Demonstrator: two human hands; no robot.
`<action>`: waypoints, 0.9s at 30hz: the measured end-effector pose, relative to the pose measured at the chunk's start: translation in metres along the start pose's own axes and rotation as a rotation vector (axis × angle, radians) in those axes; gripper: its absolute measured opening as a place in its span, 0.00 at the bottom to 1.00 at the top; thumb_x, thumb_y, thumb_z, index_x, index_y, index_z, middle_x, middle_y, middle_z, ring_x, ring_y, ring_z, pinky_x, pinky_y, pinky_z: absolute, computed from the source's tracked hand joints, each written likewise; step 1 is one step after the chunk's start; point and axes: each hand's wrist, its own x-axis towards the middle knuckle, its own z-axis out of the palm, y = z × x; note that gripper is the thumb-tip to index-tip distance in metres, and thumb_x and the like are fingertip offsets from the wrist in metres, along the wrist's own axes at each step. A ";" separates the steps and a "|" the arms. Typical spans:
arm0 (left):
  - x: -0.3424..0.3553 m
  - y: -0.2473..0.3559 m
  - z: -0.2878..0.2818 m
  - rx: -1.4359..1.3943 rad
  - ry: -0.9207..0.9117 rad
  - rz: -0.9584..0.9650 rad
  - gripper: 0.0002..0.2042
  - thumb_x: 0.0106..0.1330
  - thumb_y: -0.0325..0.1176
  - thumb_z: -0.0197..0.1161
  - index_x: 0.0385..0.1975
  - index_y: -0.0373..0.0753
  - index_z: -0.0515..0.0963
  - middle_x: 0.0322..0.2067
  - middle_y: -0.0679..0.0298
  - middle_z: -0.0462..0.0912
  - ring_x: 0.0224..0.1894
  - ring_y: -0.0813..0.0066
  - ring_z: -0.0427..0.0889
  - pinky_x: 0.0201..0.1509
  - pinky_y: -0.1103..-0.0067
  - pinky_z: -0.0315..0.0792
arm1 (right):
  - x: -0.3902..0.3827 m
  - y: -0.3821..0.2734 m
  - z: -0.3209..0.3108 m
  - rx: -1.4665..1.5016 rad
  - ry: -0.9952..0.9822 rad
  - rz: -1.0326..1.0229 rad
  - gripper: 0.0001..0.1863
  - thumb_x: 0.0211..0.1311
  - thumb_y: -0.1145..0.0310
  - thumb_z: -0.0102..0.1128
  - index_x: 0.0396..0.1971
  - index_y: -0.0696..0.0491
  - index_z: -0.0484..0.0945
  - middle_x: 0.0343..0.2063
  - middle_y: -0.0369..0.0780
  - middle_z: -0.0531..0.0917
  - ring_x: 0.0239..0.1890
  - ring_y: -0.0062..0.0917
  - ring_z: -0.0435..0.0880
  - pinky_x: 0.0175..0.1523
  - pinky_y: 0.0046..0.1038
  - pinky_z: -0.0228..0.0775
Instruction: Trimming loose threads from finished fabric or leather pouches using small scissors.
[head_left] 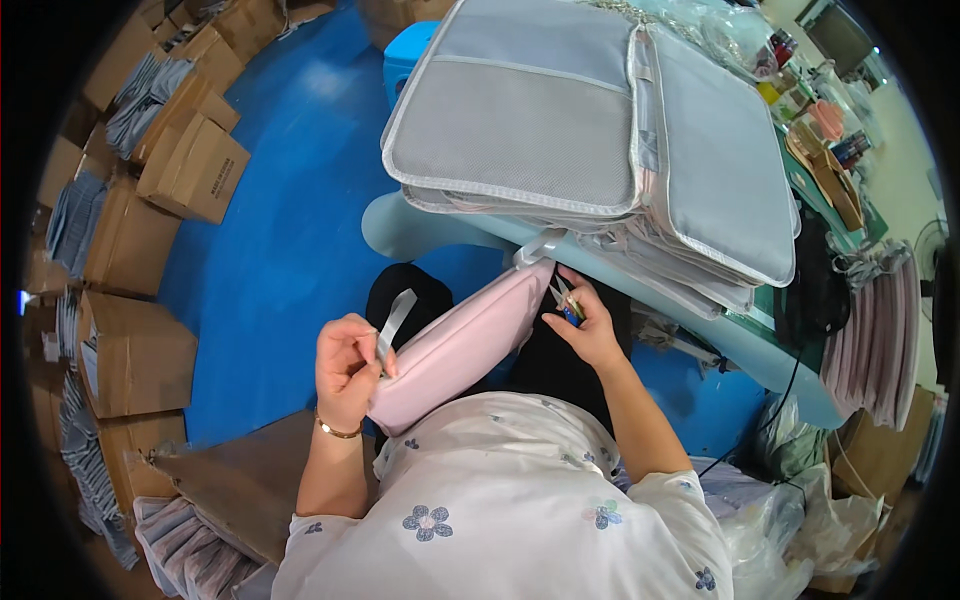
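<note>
A pink padded fabric piece (462, 348) lies slanted across my lap, its far end against the table edge. My left hand (346, 370) is closed at its near left end, pinching a pale grey ribbon (399, 316) whose loose end sticks up. At the far right end, my right hand (590, 325) holds small thread snips (570, 308) with blue and yellow on the handle. The blades are close to the pink edge. Another grey ribbon (538, 247) stands out from the far end of the piece.
A stack of grey fabric organizers (520, 130) covers much of the pale table (735, 345) ahead. Cardboard boxes (135, 350) with folded grey fabric line the left side. A pink and grey fabric stack (868, 330) and plastic bags (765, 530) are at the right. A black cable (790, 385) hangs there.
</note>
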 end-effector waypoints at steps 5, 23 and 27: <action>-0.003 0.002 -0.001 -0.041 0.039 -0.007 0.29 0.41 0.09 0.39 0.47 0.37 0.65 0.29 0.64 0.62 0.23 0.76 0.69 0.25 0.83 0.69 | 0.001 0.018 0.011 0.405 -0.106 0.293 0.13 0.48 0.75 0.71 0.25 0.54 0.71 0.58 0.46 0.70 0.46 0.22 0.72 0.48 0.23 0.64; 0.018 -0.017 -0.045 0.605 0.792 0.141 0.07 0.67 0.23 0.47 0.41 0.36 0.71 0.27 0.67 0.72 0.28 0.82 0.72 0.33 0.84 0.67 | -0.035 -0.056 -0.009 0.445 0.176 0.147 0.17 0.35 0.72 0.74 0.22 0.56 0.71 0.30 0.39 0.73 0.33 0.25 0.71 0.39 0.24 0.62; 0.005 -0.063 -0.044 0.414 0.693 -0.254 0.14 0.73 0.39 0.47 0.45 0.34 0.72 0.37 0.62 0.77 0.39 0.76 0.75 0.47 0.80 0.68 | -0.030 -0.067 -0.016 0.379 0.237 -0.047 0.14 0.34 0.77 0.70 0.22 0.55 0.72 0.30 0.38 0.72 0.30 0.22 0.69 0.35 0.22 0.59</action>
